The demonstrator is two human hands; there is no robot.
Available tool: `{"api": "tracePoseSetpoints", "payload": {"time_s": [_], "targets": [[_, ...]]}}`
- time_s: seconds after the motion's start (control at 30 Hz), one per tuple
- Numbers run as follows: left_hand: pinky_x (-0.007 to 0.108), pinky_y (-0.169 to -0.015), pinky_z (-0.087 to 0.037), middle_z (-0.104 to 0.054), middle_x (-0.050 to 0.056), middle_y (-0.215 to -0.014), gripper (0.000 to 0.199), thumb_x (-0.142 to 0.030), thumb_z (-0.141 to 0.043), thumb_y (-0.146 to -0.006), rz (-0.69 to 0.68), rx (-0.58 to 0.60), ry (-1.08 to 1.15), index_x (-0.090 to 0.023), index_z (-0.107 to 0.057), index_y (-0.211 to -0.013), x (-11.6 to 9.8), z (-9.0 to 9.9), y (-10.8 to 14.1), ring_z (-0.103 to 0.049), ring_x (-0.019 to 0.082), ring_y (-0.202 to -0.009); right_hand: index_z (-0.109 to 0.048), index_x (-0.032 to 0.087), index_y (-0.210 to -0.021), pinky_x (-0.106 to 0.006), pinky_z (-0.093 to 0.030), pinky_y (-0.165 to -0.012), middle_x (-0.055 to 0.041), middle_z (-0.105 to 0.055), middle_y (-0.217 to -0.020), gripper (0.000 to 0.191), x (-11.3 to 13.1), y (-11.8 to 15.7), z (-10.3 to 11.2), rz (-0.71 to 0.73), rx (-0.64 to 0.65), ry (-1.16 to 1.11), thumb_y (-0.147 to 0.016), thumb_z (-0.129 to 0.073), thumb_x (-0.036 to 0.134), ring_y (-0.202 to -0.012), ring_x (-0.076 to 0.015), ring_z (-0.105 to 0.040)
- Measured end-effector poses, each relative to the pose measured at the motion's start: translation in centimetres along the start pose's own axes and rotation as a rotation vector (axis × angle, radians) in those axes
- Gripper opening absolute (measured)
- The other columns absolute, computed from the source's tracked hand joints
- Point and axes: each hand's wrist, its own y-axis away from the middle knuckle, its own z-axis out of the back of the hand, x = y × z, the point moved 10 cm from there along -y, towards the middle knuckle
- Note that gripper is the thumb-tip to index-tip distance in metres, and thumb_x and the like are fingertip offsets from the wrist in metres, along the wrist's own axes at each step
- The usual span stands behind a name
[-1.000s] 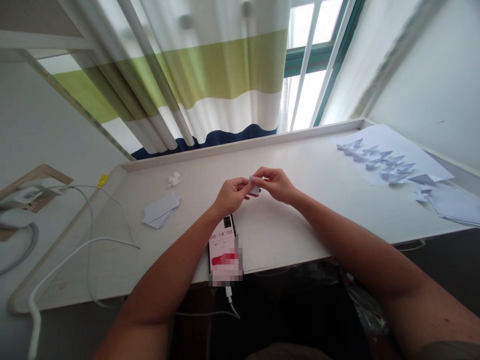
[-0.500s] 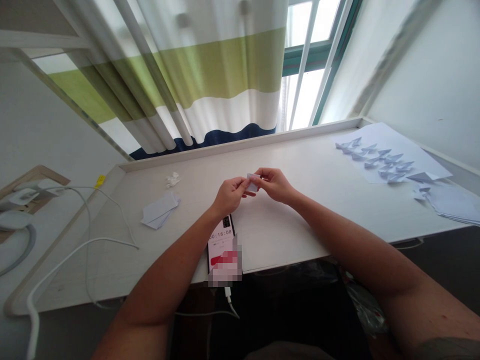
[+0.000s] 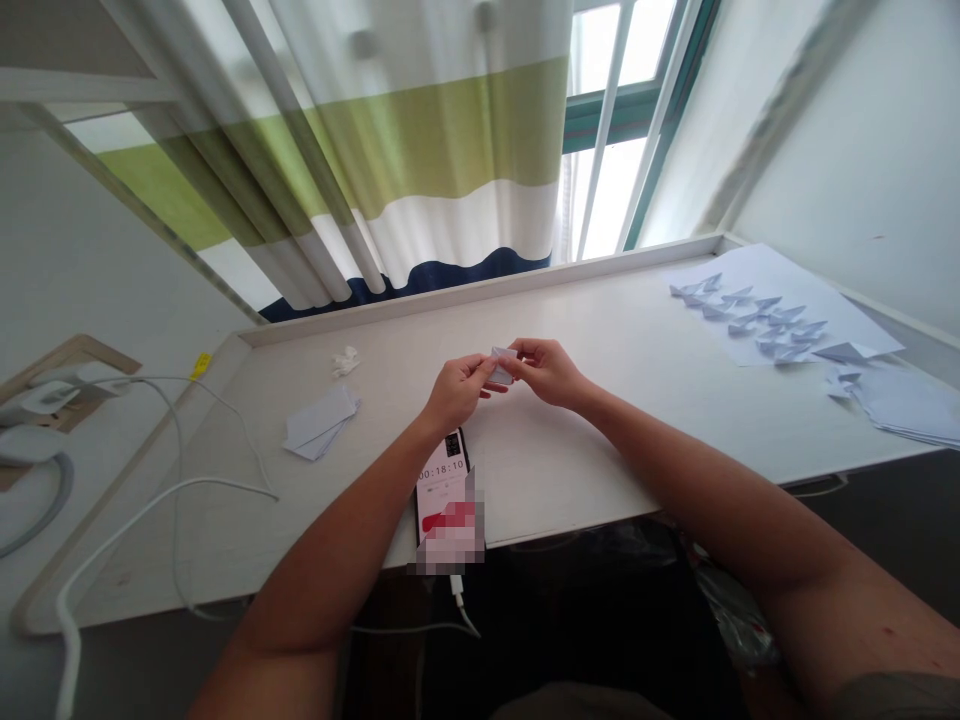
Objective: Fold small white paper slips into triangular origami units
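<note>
A small folded piece of white paper (image 3: 503, 367) is held up over the desk between my two hands. My left hand (image 3: 459, 388) pinches its left side, thumb on top and fingers underneath. On its right side, my right hand (image 3: 551, 372) grips it with thumb and forefinger. The fingers cover part of the paper, so its exact folds are hard to make out. Below my left hand lies a phone (image 3: 444, 485) with a running timer on its screen. Several folded paper cranes (image 3: 769, 310) stand on a white sheet (image 3: 817, 285) at the far right.
Loose paper slips (image 3: 322, 420) and a crumpled paper ball (image 3: 346, 362) lie on the left of the white desk (image 3: 570, 480). A paper stack (image 3: 911, 405) sits at the right edge. White cables (image 3: 165, 490) cross the left side. A curtain (image 3: 450, 130) hangs behind.
Both hands keep their hold on the folded paper, which has turned slightly and shows a bit more of its surface. The phone's timer has advanced.
</note>
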Motion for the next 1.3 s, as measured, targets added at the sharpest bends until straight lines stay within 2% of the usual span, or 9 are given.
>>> {"api": "tracePoseSetpoints", "payload": {"time_s": [0.23,0.43,0.67,0.77,0.87,0.97,1.1,1.2,1.3], "targets": [[0.032,-0.075,-0.059,-0.082,0.008,-0.096,0.035,-0.054,-0.078,-0.092,-0.149,-0.195,-0.090,-0.019,-0.081,-0.093,-1.6,1.7,0.2,-0.074,0.022,-0.088,-0.068,0.020,-0.078,-0.031,-0.045,-0.061,-0.0030,-0.069,-0.072,0.060,0.3,-0.1,-0.2,-0.010,0.020,0.014,-0.083,-0.079,0.079,-0.066,-0.0168,-0.058],[0.034,-0.078,-0.058,-0.078,0.006,-0.087,0.039,-0.057,-0.078,-0.093,-0.173,-0.210,-0.037,-0.018,-0.074,-0.090,-1.6,1.8,0.0,-0.071,0.019,-0.079,-0.068,0.020,-0.079,-0.034,-0.048,-0.068,-0.0054,-0.071,-0.075,0.064,0.7,0.0,-0.4,0.026,0.045,0.059,-0.087,-0.071,0.084,-0.070,-0.0190,-0.061],[0.036,-0.081,-0.057,-0.078,0.005,-0.085,0.046,-0.065,-0.079,-0.091,-0.212,-0.257,-0.064,-0.019,-0.075,-0.087,-1.8,2.7,-0.1,-0.071,0.020,-0.079,-0.059,0.022,-0.072,-0.033,-0.046,-0.067,-0.0035,-0.067,-0.070,0.060,1.5,0.4,-0.8,0.079,0.097,0.156,-0.093,-0.068,0.078,-0.069,-0.0178,-0.057],[0.036,-0.081,-0.057,-0.080,0.007,-0.089,0.041,-0.059,-0.080,-0.092,-0.207,-0.281,-0.066,-0.019,-0.076,-0.090,-1.9,2.8,0.1,-0.073,0.021,-0.083,-0.056,0.023,-0.071,-0.033,-0.045,-0.067,-0.0027,-0.065,-0.070,0.059,1.5,0.3,-0.6,0.103,0.083,0.180,-0.095,-0.067,0.076,-0.069,-0.0177,-0.055],[0.034,-0.078,-0.056,-0.081,0.008,-0.097,0.029,-0.048,-0.082,-0.092,-0.219,-0.371,-0.153,-0.020,-0.076,-0.095,-2.5,3.2,0.7,-0.074,0.022,-0.089,-0.052,0.024,-0.069,-0.034,-0.045,-0.067,-0.0028,-0.064,-0.071,0.059,1.5,0.2,-0.4,0.137,0.044,0.244,-0.096,-0.066,0.074,-0.068,-0.0174,-0.053],[0.033,-0.077,-0.055,-0.082,0.007,-0.098,0.020,-0.041,-0.082,-0.092,-0.237,-0.421,-0.238,-0.021,-0.077,-0.094,-3.3,3.3,1.3,-0.075,0.022,-0.092,-0.055,0.024,-0.069,-0.035,-0.046,-0.068,-0.0041,-0.065,-0.074,0.053,2.0,0.2,-0.3,0.193,0.009,0.305,-0.098,-0.067,0.067,-0.069,-0.0187,-0.055],[0.036,-0.082,-0.058,-0.083,0.008,-0.099,0.023,-0.044,-0.081,-0.095,-0.223,-0.385,-0.235,-0.021,-0.082,-0.095,-3.6,2.8,1.5,-0.076,0.025,-0.095,-0.061,0.024,-0.075,-0.036,-0.048,-0.071,-0.0056,-0.069,-0.082,0.039,2.7,0.4,0.2,0.251,-0.050,0.372,-0.100,-0.069,0.052,-0.073,-0.0205,-0.060],[0.040,-0.091,-0.060,-0.085,0.011,-0.111,0.027,-0.046,-0.077,-0.097,-0.197,-0.338,-0.191,-0.021,-0.085,-0.102,-3.3,2.3,1.4,-0.077,0.027,-0.106,-0.063,0.024,-0.080,-0.037,-0.050,-0.075,-0.0063,-0.070,-0.088,0.025,2.9,0.5,0.3,0.300,-0.065,0.481,-0.100,-0.069,0.038,-0.076,-0.0211,-0.061],[0.044,-0.101,-0.059,-0.084,0.012,-0.122,0.029,-0.046,-0.075,-0.098,-0.172,-0.323,-0.124,-0.020,-0.086,-0.105,-3.0,2.1,1.2,-0.075,0.029,-0.118,-0.067,0.023,-0.092,-0.039,-0.051,-0.084,-0.0081,-0.072,-0.096,0.008,3.7,0.8,0.1,0.412,-0.094,0.613,-0.100,-0.067,0.023,-0.088,-0.0241,-0.065]]}}
